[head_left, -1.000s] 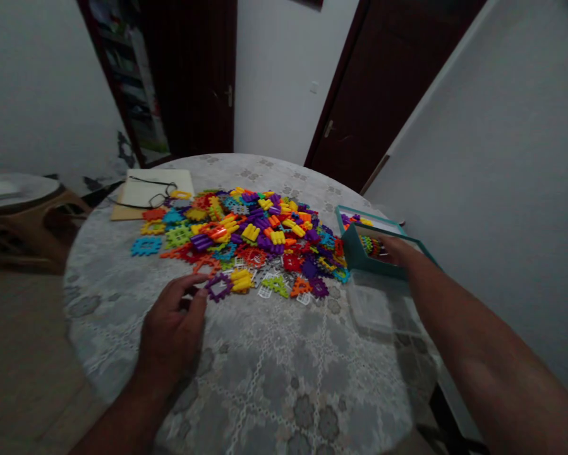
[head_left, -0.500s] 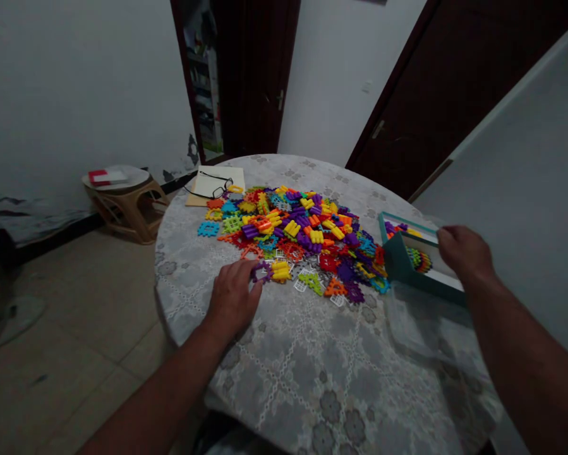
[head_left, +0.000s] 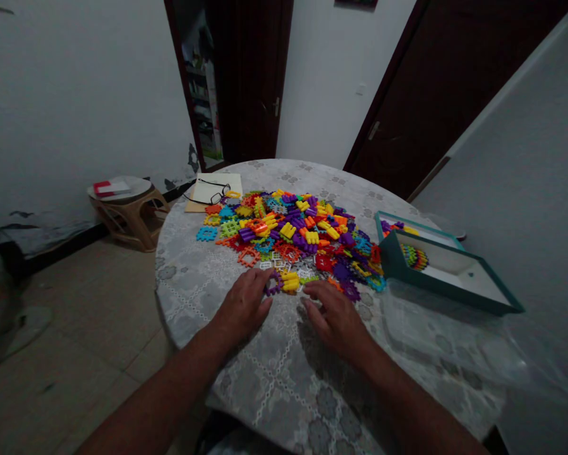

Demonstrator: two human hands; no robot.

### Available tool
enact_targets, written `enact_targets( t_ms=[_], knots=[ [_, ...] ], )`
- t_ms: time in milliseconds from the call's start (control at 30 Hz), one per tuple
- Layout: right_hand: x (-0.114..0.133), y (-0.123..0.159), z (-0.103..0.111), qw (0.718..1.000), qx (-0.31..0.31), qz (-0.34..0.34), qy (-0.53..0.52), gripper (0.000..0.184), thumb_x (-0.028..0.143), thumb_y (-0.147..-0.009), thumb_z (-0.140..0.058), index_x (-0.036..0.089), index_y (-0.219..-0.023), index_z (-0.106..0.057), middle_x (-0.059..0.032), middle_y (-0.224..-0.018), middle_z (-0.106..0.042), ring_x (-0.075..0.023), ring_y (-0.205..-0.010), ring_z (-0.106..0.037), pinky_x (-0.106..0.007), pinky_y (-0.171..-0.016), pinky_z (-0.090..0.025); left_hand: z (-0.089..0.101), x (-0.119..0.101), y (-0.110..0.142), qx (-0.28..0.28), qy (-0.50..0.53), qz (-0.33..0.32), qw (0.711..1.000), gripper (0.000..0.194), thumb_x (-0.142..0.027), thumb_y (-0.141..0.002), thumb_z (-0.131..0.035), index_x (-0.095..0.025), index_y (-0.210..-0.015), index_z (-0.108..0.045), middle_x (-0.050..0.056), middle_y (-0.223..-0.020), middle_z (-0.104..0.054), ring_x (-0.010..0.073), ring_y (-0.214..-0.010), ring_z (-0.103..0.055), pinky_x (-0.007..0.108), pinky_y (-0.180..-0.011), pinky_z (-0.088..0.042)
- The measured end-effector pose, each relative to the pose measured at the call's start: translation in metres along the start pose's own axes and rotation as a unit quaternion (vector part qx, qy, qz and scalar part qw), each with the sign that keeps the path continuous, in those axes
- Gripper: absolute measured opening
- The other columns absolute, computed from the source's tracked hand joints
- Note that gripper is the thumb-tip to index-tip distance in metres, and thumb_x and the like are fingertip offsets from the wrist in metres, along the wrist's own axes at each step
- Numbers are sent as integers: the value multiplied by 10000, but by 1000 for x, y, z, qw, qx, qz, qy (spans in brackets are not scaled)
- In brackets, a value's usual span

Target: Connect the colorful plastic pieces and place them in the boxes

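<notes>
My left hand (head_left: 246, 298) rests on the table's near side, its fingertips curled at the left edge of a purple toothed building piece (head_left: 275, 284). Right up against that piece is a yellow ribbed connector (head_left: 290, 281); whether the two are locked together is hard to tell. My right hand (head_left: 333, 316) is just right of the yellow connector, thumb and fingers apart, holding nothing. Beyond both hands spreads a pile of colourful plastic building pieces (head_left: 312, 238), some toothed squares and triangles, some ribbed connectors.
On the right lies an open green box (head_left: 447, 297), its lid (head_left: 421, 230) behind it. Clear plastic packaging (head_left: 435, 335) is in front of the box. Eyeglasses (head_left: 216, 197) lie on a pale book (head_left: 205, 205) at back left. A stool (head_left: 134, 221) stands on the floor.
My right hand has moved from the green box leftward to beside the yellow connector. My left hand has shifted slightly right, and the purple piece and yellow connector moved with it.
</notes>
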State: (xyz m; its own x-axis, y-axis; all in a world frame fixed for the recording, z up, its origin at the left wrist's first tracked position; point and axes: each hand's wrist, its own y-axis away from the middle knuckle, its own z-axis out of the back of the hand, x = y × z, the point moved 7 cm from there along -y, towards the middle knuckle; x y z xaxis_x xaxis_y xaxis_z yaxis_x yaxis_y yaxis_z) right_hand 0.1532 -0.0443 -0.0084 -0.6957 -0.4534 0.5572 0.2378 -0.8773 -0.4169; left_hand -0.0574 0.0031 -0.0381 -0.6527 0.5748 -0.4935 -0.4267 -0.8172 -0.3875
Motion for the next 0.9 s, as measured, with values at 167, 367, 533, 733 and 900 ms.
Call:
enact_targets(
  t_ms=[167, 367, 533, 733, 900],
  knots=[
    [-5, 10, -27, 999, 2, 9, 32, 385, 222, -1037, -581, 276, -1411, -660, -134, -1392, -713, -314, -1314, -681, -540, -1129, -587, -6, -1, -7, 22, -11, 3, 1000, 458, -191, -965, -659, -242, -1417, -605, 116, -1386, -697, 308, -1305, -621, 508, -1155, -508],
    [-18, -2, -33, 992, 3, -46, 119, 458, 217, -1002, -633, 271, -1457, -629, -163, -1425, -655, -344, -1250, -694, -513, -1015, -639, -14, -16, -21, 110, -55, -15, 992, 368, -176, -965, -632, -221, -1328, -663, 120, -1243, -741, 307, -1163, -654, 474, -1063, -525],
    [-25, -6, -34, 992, -3, -47, 120, 479, 215, -1018, -612, 226, -1496, -587, -179, -1411, -659, -348, -1258, -678, -516, -1035, -616, -19, -33, -33, 174, -32, -41, 983, 254, -224, -992, -608, -222, -1231, -693, 114, -1207, -755, 288, -1124, -677, 436, -1027, -540],
    [-24, -1, -27, 999, -20, -13, 48, 298, 214, -1038, -566, 232, -1311, -683, -141, -1280, -703, -297, -1201, -675, -454, -1033, -589, -31, -36, -38, 175, 5, -32, 984, 177, -261, -1044, -554, -240, -1108, -719, 77, -1084, -768, 257, -1053, -704, 400, -972, -560],
    [-31, -1, -12, 997, -28, -72, -8, 174, 258, -1046, -554, 239, -1047, -727, -83, -1015, -743, -258, -972, -701, -376, -886, -566, -24, -32, -41, 145, 37, -39, 988, 326, -195, -980, -616, -283, -1286, -686, 73, -1266, -741, 257, -1209, -692, 407, -1054, -563]
  ],
)
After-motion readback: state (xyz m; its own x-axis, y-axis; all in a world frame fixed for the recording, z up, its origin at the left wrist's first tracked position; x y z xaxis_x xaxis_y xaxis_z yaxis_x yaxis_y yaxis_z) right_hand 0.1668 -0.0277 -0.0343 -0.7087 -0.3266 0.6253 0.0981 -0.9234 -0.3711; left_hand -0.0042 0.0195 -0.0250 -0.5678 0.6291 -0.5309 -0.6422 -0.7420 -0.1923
